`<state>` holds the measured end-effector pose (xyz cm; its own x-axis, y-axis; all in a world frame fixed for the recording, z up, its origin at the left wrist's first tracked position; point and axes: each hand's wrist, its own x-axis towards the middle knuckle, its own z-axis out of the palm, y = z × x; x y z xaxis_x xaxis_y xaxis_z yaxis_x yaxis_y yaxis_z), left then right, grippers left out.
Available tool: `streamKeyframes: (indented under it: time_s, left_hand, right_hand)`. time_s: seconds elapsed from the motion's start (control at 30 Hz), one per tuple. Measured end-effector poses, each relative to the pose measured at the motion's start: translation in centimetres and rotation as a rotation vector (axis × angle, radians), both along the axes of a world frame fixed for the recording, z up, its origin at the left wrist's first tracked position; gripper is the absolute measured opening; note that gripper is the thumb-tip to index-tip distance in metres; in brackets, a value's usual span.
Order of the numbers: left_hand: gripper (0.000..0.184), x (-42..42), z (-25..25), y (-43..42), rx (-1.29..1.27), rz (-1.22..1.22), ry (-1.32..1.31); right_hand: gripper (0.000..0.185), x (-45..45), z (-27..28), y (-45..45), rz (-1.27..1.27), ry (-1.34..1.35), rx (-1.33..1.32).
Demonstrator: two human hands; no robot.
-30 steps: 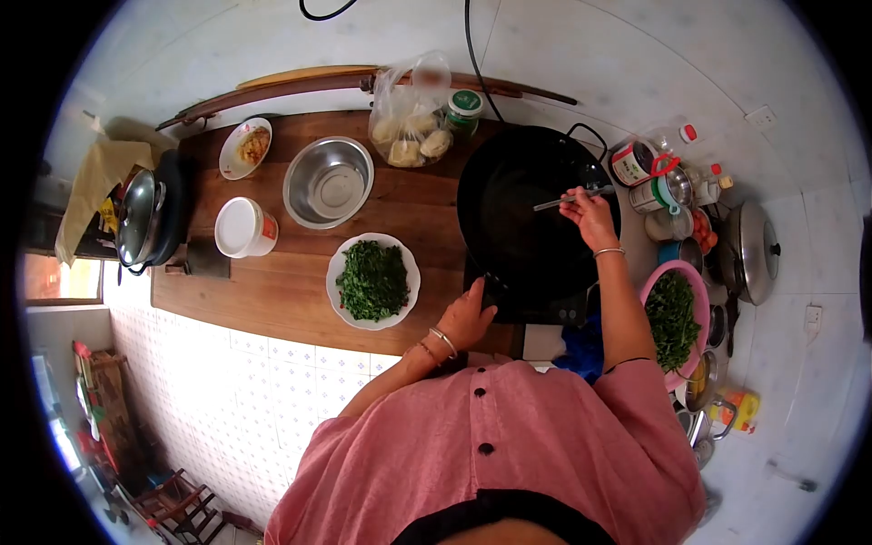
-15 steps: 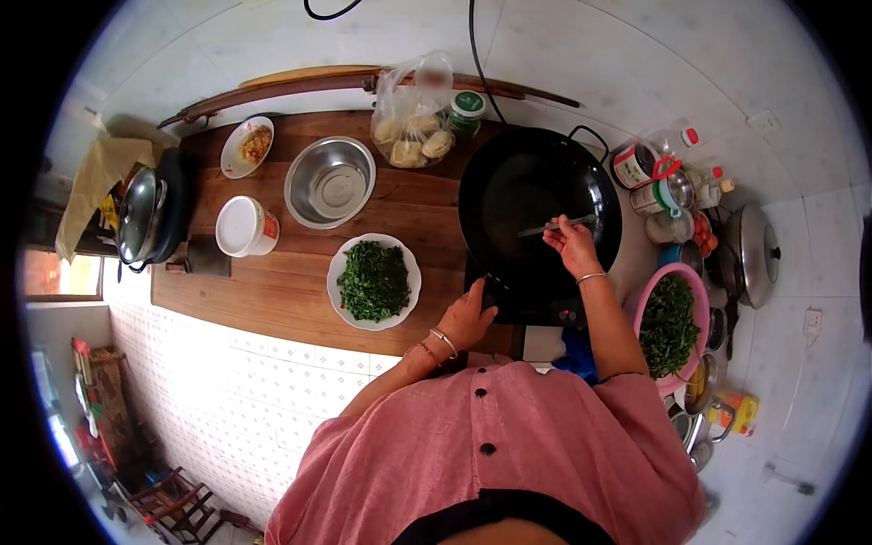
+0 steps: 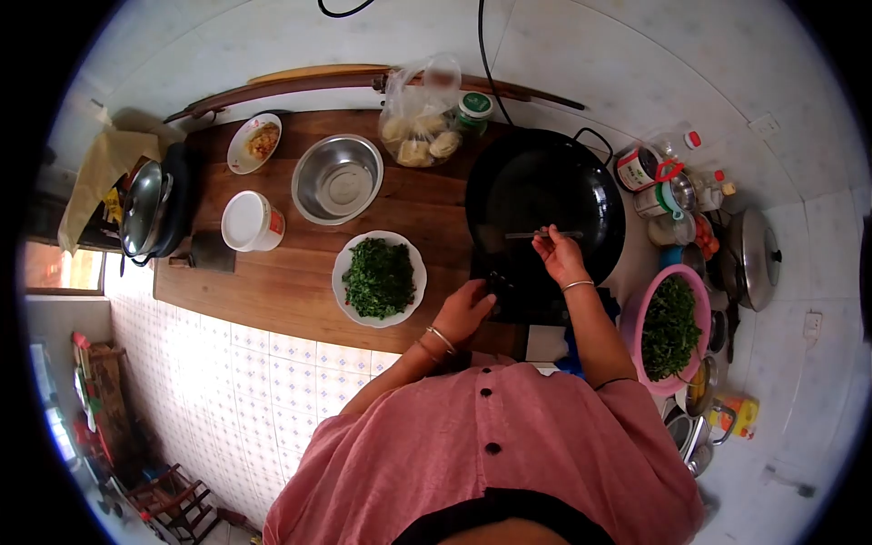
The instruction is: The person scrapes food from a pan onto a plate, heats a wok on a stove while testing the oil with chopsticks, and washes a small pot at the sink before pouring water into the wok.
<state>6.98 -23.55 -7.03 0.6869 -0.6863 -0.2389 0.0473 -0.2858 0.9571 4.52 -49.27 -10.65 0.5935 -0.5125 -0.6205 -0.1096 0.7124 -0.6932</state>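
My left hand (image 3: 461, 312) is closed at the near-left edge of a black wok (image 3: 536, 182), its fingers curled around the wok's handle, which they mostly hide. Over the wok's near half, my right hand (image 3: 559, 254) pinches a thin grey stick-like utensil (image 3: 520, 235), held almost level and pointing left. Whether the utensil touches the wok cannot be made out. To the left of my left hand stands a white scalloped plate (image 3: 340, 289) heaped with chopped greens (image 3: 378, 277).
A steel bowl (image 3: 309, 186), a white tub (image 3: 243, 221), a small food bowl (image 3: 238, 159) and a bag of pale pieces (image 3: 422, 136) stand on the wooden counter (image 3: 300, 282). At right are a pink basin (image 3: 633, 318) of greens, bottles and jars (image 3: 640, 168), and a lid (image 3: 750, 259).
My right hand has drawn slightly left and nearer to me, and the utensil has turned closer to level. My left hand stays at the wok's handle. The view has shifted slightly.
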Motion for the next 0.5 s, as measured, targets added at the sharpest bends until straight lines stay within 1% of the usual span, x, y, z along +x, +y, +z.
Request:
streamKeyframes:
  time_s: [0.03,0.07,0.1,0.13,0.2,0.23,0.3,0.33,0.4,0.43,0.5]
  left_hand:
    - [0.047,0.1,-1.1,0.5,0.004,0.003,0.0]
    - [0.042,0.1,-3.0,1.1,-0.071,0.073,0.168]
    - [0.038,0.2,-3.3,1.8,-0.147,0.142,0.337]
    - [0.038,0.0,-3.5,2.7,-0.144,0.144,0.338]
    - [0.033,-0.2,-3.5,5.0,-0.028,0.122,0.508]
    - [0.033,-0.3,-3.9,6.3,-0.023,0.13,0.508]
    - [0.026,-0.9,-5.8,9.0,0.044,0.101,0.76]
    - [0.026,-1.4,-7.1,10.3,0.047,0.112,0.762]
    - [0.02,-2.4,-9.9,12.9,-0.373,0.357,1.234]
    - [0.02,-2.5,-10.5,14.5,-0.373,0.369,1.229]
    - [0.02,-2.4,-11.2,17.0,-0.399,0.557,1.278]
  right_hand:
    - [0.015,0.0,0.0,0.1,0.003,-0.021,0.011]
    - [0.015,-0.1,0.0,0.1,0.004,-0.042,0.022]
    - [0.015,-0.1,-0.3,0.0,0.004,-0.041,0.026]
    - [0.014,-0.1,-0.6,-0.1,0.008,-0.057,0.031]
    - [0.014,-0.1,-0.8,-0.3,0.018,-0.073,0.041]
    - [0.015,0.0,-0.6,-0.2,0.017,-0.077,0.032]
    - [0.015,0.1,-0.3,0.0,0.022,-0.079,0.032]
    - [0.015,0.2,-0.2,0.0,0.008,-0.058,0.046]
    - [0.015,0.4,-0.1,0.0,0.006,-0.039,0.069]
    - [0.015,0.3,-0.1,0.0,0.002,-0.042,0.068]
    - [0.016,0.5,0.3,0.4,-0.025,-0.024,0.059]
